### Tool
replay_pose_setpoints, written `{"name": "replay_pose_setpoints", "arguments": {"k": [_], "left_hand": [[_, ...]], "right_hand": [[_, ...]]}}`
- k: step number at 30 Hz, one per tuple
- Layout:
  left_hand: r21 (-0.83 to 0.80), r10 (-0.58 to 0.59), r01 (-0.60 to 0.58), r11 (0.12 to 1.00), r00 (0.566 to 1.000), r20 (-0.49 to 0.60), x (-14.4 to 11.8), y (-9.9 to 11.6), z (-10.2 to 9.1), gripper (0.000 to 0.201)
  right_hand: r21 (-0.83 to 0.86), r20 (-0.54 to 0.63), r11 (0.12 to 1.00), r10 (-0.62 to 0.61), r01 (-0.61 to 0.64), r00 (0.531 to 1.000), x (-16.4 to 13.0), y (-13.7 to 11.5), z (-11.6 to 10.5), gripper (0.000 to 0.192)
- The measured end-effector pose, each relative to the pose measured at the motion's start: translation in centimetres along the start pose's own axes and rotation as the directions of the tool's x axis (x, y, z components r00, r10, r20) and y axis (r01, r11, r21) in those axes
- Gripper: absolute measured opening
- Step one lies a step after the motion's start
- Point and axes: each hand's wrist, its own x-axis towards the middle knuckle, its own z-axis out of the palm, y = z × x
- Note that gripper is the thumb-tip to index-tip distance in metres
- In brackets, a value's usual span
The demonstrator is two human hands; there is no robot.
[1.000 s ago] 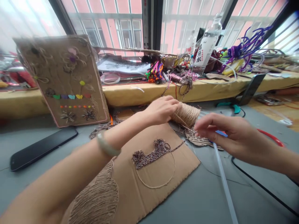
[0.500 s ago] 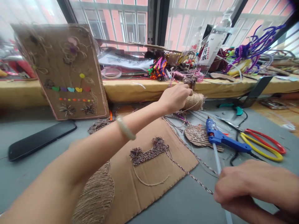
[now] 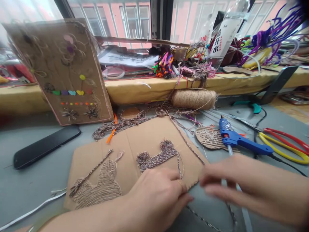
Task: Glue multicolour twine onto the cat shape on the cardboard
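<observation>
The cardboard sheet's (image 3: 149, 132) left jute shape (image 3: 103, 183) looks filled; its central braided-cord shape (image 3: 159, 160) seems unfinished. Your left hand (image 3: 164, 190) curls over the sheet, your right hand (image 3: 238, 175), fingers parted, beside it; whether either pinches cord (image 3: 187, 142), I can't tell.

Centre your clock on the cardboard (image 3: 129, 169) on the desk (image 3: 21, 187). The phone (image 3: 47, 146) lies toward nine, the board (image 3: 56, 78) behind it toward eleven. The spool (image 3: 194, 99) sits at one, before the ledge (image 3: 132, 91) bearing the bottle (image 3: 223, 42). The glue gun (image 3: 235, 139) lies at two, the scissors (image 3: 286, 145) at three. Your left hand (image 3: 164, 191) covers the five-o'clock edge.
</observation>
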Motion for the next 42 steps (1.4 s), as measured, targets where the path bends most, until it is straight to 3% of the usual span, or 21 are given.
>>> {"name": "replay_pose_setpoints", "arguments": {"k": [2,5,11,16,19,25,28,34,38,42], "left_hand": [[-0.006,0.015,-0.015,1.000,0.999,-0.052,0.0,-0.1,0.2,0.016],[-0.026,0.015,-0.016,1.000,0.997,-0.070,0.0,-0.1,0.2,0.007],[0.007,-0.067,0.068,0.998,0.996,-0.059,-0.5,-0.1,-0.1,0.024],[0.084,-0.038,0.048,0.995,0.993,-0.116,-0.9,-0.7,-1.0,0.024],[0.124,-0.039,0.069,0.990,0.973,-0.228,-0.3,-1.0,-1.3,0.029],[0.216,-0.064,0.137,0.967,0.947,-0.314,1.5,-1.7,-1.0,0.013],[0.292,-0.020,0.125,0.948,0.941,-0.337,2.0,-2.2,-1.0,0.029],[0.382,0.116,-0.002,0.924,0.954,-0.277,2.4,-3.0,-1.0,0.011],[0.438,0.179,-0.022,0.898,0.931,-0.319,2.1,-2.9,-1.1,0.018],[0.461,0.207,-0.024,0.887,0.914,-0.350,1.8,-3.0,-1.1,0.023]], "right_hand": [[0.019,-0.023,0.997,0.079,-0.078,0.997,1.7,1.4,-0.6,0.016],[-0.022,-0.140,0.998,0.058,-0.062,0.988,3.2,3.1,0.0,0.015],[-0.091,-0.088,0.990,-0.115,0.107,0.989,3.9,4.2,2.3,0.024],[-0.113,-0.102,0.984,-0.147,0.135,0.984,3.7,4.9,2.5,0.022],[-0.095,-0.135,0.987,-0.144,0.132,0.980,3.7,5.2,2.5,0.019],[-0.074,-0.159,0.988,-0.146,0.136,0.976,3.8,5.2,2.7,0.016],[-0.053,-0.139,0.991,-0.132,0.126,0.981,3.9,5.1,2.8,0.017],[0.078,-0.173,0.993,-0.072,0.087,0.982,4.1,5.4,2.8,0.014],[0.114,-0.191,0.991,-0.047,0.070,0.980,4.1,5.4,2.6,0.014],[0.039,-0.189,0.996,-0.076,0.085,0.979,4.0,5.2,2.7,0.013]]}}
